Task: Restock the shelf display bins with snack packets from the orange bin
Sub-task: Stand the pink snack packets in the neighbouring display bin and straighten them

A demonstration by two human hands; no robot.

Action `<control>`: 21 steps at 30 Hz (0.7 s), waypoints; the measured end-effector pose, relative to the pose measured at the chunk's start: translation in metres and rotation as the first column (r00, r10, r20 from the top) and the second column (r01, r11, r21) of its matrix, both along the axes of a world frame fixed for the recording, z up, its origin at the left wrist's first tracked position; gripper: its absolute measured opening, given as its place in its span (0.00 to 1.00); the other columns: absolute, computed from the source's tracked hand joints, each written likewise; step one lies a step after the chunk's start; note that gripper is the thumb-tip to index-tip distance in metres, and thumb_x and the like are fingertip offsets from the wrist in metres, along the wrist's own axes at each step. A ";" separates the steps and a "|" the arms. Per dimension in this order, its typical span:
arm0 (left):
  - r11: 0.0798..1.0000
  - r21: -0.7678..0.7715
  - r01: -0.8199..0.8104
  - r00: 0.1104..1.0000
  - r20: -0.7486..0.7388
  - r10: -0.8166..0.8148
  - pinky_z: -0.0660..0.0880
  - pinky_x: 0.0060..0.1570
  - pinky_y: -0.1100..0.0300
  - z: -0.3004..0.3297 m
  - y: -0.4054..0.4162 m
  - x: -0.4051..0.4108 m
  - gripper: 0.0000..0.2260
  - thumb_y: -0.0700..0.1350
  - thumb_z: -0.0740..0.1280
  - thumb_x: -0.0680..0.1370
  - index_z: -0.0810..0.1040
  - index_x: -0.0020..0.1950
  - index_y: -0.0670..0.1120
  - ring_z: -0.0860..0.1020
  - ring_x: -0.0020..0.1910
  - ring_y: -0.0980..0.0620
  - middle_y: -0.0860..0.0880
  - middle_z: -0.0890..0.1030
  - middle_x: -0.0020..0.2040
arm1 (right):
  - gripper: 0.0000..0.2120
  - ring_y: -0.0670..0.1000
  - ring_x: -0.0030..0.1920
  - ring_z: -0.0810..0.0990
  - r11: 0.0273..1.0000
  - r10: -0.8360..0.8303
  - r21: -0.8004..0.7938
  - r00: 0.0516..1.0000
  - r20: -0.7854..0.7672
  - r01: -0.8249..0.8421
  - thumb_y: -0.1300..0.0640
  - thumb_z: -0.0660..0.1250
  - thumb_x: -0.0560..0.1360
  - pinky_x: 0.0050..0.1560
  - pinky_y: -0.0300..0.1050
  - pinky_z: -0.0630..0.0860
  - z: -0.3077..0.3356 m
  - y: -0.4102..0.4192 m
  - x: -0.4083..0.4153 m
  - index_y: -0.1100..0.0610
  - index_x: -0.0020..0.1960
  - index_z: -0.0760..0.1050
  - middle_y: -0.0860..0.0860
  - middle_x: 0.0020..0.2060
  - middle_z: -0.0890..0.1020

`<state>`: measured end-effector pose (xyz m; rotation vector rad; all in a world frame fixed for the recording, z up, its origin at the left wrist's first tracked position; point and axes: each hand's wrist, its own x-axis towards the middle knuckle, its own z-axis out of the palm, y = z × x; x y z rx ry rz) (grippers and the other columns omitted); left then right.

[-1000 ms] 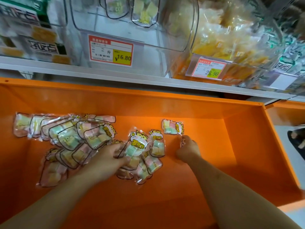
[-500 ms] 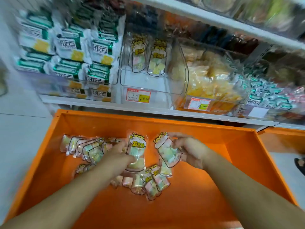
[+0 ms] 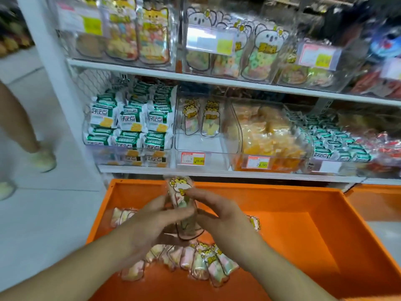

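Note:
Both hands hold a small stack of clear snack packets (image 3: 179, 196) with pastel cubes and a yellow cartoon cat label, raised upright over the orange bin (image 3: 303, 224). My left hand (image 3: 152, 227) grips the stack from the left, my right hand (image 3: 219, 216) from the right. Several more of these packets (image 3: 204, 261) lie on the bin floor below the hands. Straight ahead on the lower shelf stands a clear display bin (image 3: 201, 146) holding two of the same packets (image 3: 200, 120) upright at its back.
Green-and-white packets (image 3: 130, 124) fill the bin to the left, orange sweets (image 3: 267, 137) the one to the right. A white shelf edge (image 3: 217, 173) runs just above the orange bin. A person's legs and shoes (image 3: 41, 157) stand on the floor at left.
Both hands have lifted off the bin floor and come together, joining their packets into one stack held higher. The view has tilted up toward the shelves.

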<state>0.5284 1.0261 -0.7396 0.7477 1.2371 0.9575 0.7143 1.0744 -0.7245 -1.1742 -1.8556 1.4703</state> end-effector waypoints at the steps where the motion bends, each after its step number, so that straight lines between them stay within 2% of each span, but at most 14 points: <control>1: 1.000 0.005 -0.009 0.999 -0.045 0.009 0.83 0.54 0.37 -0.001 -0.002 -0.001 0.25 0.50 0.82 0.71 0.80 0.65 0.49 0.87 0.53 0.39 0.43 0.87 0.54 | 0.20 0.34 0.63 0.78 1.000 0.008 -0.007 1.000 0.008 -0.008 0.64 0.68 0.81 0.61 0.35 0.78 0.000 -0.001 0.001 0.43 0.65 0.82 0.34 0.63 0.82; 3: 1.000 -0.004 -0.023 0.996 -0.091 0.023 0.84 0.52 0.37 -0.009 -0.004 -0.002 0.29 0.53 0.85 0.66 0.80 0.64 0.51 0.87 0.52 0.41 0.45 0.88 0.52 | 0.24 0.42 0.63 0.81 1.000 0.011 -0.027 0.998 0.057 -0.010 0.68 0.65 0.80 0.64 0.49 0.81 -0.005 0.002 0.003 0.42 0.64 0.83 0.35 0.64 0.82; 5: 0.999 -0.037 -0.026 0.994 -0.108 0.022 0.84 0.51 0.38 -0.022 0.000 -0.001 0.30 0.50 0.86 0.66 0.79 0.65 0.54 0.87 0.53 0.43 0.47 0.88 0.53 | 0.27 0.48 0.62 0.83 0.999 -0.017 -0.045 0.997 0.081 0.021 0.71 0.64 0.77 0.65 0.59 0.79 -0.015 0.011 0.005 0.43 0.61 0.84 0.37 0.62 0.84; 8: 0.993 -0.104 -0.049 0.987 -0.158 0.032 0.84 0.52 0.37 -0.051 0.010 -0.001 0.22 0.37 0.80 0.73 0.79 0.64 0.50 0.87 0.52 0.43 0.47 0.88 0.52 | 0.22 0.45 0.56 0.85 0.982 -0.151 -0.092 0.981 0.125 0.163 0.72 0.64 0.76 0.60 0.57 0.82 -0.044 0.034 0.013 0.49 0.56 0.85 0.44 0.53 0.88; 10: 0.988 -0.149 -0.048 0.981 -0.192 0.019 0.84 0.53 0.39 -0.070 0.017 0.001 0.22 0.38 0.81 0.71 0.79 0.62 0.50 0.87 0.51 0.43 0.47 0.88 0.51 | 0.18 0.51 0.47 0.85 0.968 -0.204 -0.099 0.951 0.231 0.232 0.70 0.64 0.76 0.48 0.53 0.82 -0.071 0.051 0.020 0.51 0.56 0.83 0.47 0.51 0.86; 12: 0.983 -0.176 -0.051 0.981 -0.193 0.017 0.84 0.53 0.40 -0.086 0.027 0.006 0.24 0.38 0.82 0.70 0.78 0.62 0.49 0.87 0.50 0.42 0.43 0.86 0.52 | 0.17 0.49 0.39 0.80 0.968 -0.185 -0.087 0.902 0.391 0.236 0.68 0.64 0.77 0.36 0.44 0.77 -0.108 0.068 0.032 0.52 0.61 0.80 0.47 0.55 0.83; 14: 0.977 -0.209 -0.047 0.987 -0.158 0.014 0.85 0.51 0.40 -0.101 0.037 0.015 0.26 0.33 0.79 0.71 0.75 0.62 0.52 0.86 0.51 0.39 0.38 0.83 0.55 | 0.20 0.46 0.37 0.77 0.969 -0.163 -0.076 0.837 0.522 0.237 0.65 0.66 0.78 0.33 0.44 0.74 -0.145 0.083 0.048 0.54 0.69 0.76 0.47 0.56 0.80; 16: 0.966 -0.256 -0.029 0.991 -0.134 -0.005 0.85 0.52 0.41 -0.120 0.045 0.024 0.33 0.35 0.80 0.71 0.71 0.67 0.58 0.85 0.53 0.38 0.39 0.81 0.56 | 0.25 0.44 0.36 0.77 0.961 -0.153 -0.086 0.768 0.622 0.261 0.61 0.67 0.79 0.31 0.37 0.72 -0.178 0.098 0.068 0.55 0.75 0.70 0.51 0.58 0.80; 18: 0.961 -0.277 -0.009 0.986 -0.163 -0.038 0.82 0.58 0.41 -0.142 0.053 0.031 0.46 0.47 0.86 0.64 0.67 0.77 0.58 0.84 0.57 0.42 0.45 0.81 0.61 | 0.29 0.49 0.42 0.81 0.954 -0.156 -0.087 0.723 0.673 0.288 0.59 0.69 0.79 0.36 0.37 0.77 -0.207 0.115 0.086 0.53 0.78 0.68 0.55 0.65 0.80; 19: 0.960 -0.280 0.017 0.984 -0.165 -0.066 0.80 0.61 0.44 -0.154 0.056 0.033 0.50 0.52 0.86 0.62 0.64 0.79 0.59 0.83 0.59 0.44 0.51 0.80 0.61 | 0.31 0.54 0.50 0.83 0.952 -0.163 -0.077 0.704 0.691 0.296 0.58 0.70 0.78 0.45 0.42 0.80 -0.222 0.125 0.095 0.52 0.79 0.67 0.56 0.69 0.78; 21: 0.962 -0.271 0.044 0.982 -0.165 -0.091 0.76 0.59 0.56 -0.169 0.064 0.039 0.43 0.51 0.83 0.69 0.64 0.78 0.60 0.81 0.55 0.51 0.60 0.74 0.54 | 0.34 0.60 0.67 0.78 0.960 -0.156 -0.041 0.651 0.743 0.278 0.56 0.74 0.76 0.60 0.48 0.78 -0.250 0.143 0.112 0.53 0.80 0.66 0.56 0.74 0.73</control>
